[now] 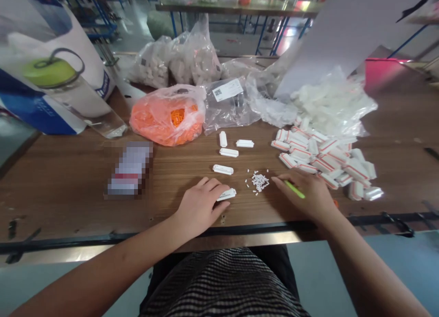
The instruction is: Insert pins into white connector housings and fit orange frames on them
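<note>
A brown table (68, 180) is seen across the view, w/ an orange bag (147, 116) set at its far side, L of centre. On the R a heap (325, 161) of white pcs w/ orange stripes is piled, just beyond the R hand (307, 193).

The L hand (199, 205) is rested on the near side, approx. mid-table. By its fingers and thumb one white part (228, 194) is gripped at the L end, R end exposed. The part's long axis is laid approx. L–R, R end a bit farther, i.e. aimed roughly toward the bits.

In the R hand's curled fingers a green tool (295, 190) is held, slanted far L to near R; its tip can't be made out.

Four loose parts (223, 169) are spaced out beyond the L hand: three laid approx. L–R, the far-L one turned near–far.

Smallest, the white bits (260, 182) are scattered on the table btwn the hands, just R of the gripped part and just L of the R fingertips. Of the two hands, the R is placed nearer to them; whether they're touched by it can't be told, the gap being v. small.
</note>
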The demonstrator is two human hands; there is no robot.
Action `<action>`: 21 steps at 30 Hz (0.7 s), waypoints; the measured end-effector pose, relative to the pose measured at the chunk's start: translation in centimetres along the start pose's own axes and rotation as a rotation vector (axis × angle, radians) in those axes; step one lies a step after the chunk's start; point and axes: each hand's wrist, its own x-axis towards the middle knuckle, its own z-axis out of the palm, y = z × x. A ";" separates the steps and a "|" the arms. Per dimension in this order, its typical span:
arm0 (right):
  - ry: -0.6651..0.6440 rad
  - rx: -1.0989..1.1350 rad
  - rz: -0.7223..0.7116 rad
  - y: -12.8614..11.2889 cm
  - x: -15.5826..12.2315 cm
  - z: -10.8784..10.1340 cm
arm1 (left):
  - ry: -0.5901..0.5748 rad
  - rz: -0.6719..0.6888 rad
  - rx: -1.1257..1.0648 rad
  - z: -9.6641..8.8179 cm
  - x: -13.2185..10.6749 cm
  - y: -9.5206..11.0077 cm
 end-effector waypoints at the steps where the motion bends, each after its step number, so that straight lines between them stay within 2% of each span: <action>1: -0.034 -0.089 -0.064 0.7 -0.3 0.0 | -0.018 0.017 0.022 -0.1 0.2 0.1; 3: -0.097 -0.223 -0.145 1.5 -1.0 0.3 | -0.040 0.027 0.042 -0.3 0.6 0.2; 6: -0.182 -0.334 -0.162 1.4 -1.7 0.6 | -0.014 -0.016 -0.062 -0.6 1.5 0.6; 8: -0.201 -0.358 -0.134 1.0 -2.1 0.5 | 0.018 -0.082 -0.262 -0.5 2.1 0.9; 11: -0.151 -0.290 -0.089 1.3 -2.7 -0.2 | 0.013 -0.195 -0.690 -0.2 3.0 1.2; 13: -0.086 -0.243 -0.015 2.3 -3.3 -1.3 | -0.038 -0.272 -0.942 0.1 3.4 1.3; 15: -0.039 -0.247 0.132 4.1 -4.1 -2.7 | -0.102 -0.338 -1.123 0.3 3.6 1.2; 18: -0.190 -0.245 0.362 7.1 -5.3 -4.8 | -0.138 -0.381 -1.329 0.6 3.5 0.6; 21: -0.269 -0.169 0.449 9.2 -5.9 -5.9 | -0.147 -0.400 -1.434 0.9 3.2 -0.3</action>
